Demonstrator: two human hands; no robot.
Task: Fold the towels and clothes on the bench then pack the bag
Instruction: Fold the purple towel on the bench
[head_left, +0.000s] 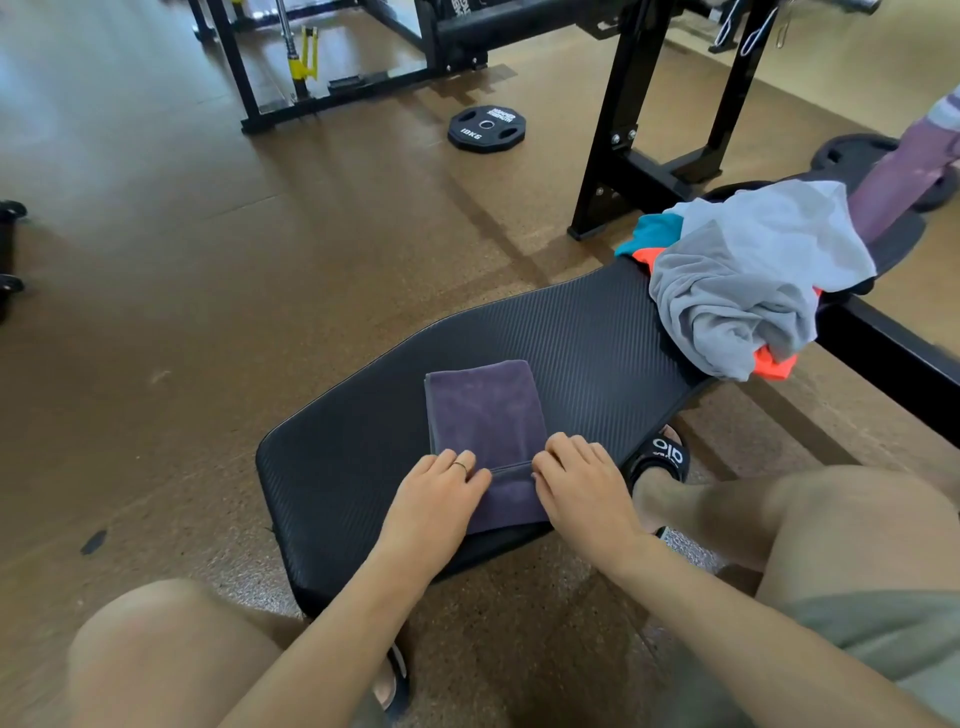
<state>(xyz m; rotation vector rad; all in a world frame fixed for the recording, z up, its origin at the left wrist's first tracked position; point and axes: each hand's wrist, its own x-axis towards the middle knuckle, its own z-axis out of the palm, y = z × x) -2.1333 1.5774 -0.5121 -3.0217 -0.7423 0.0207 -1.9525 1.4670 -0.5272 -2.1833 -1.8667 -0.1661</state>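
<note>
Fingers (558, 457) of both hands curl onto the near hem of a purple terry towel (480, 410), the left hand (441, 491) and right hand (584, 488) pinching it at either side. The towel lies as a narrow folded rectangle near the counter's (363, 441) near end, on ribbed black padding. Probably mid-fold: next, carry the hem toward the far edge, corners square. A crumpled grey garment (748, 280) over orange and teal clothes awaits at the far end.

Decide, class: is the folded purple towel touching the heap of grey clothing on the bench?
Apart. The head view shows the purple towel lying near the hands, with a bare strip of black bench pad between it and the grey clothing heap at the far end.
</note>
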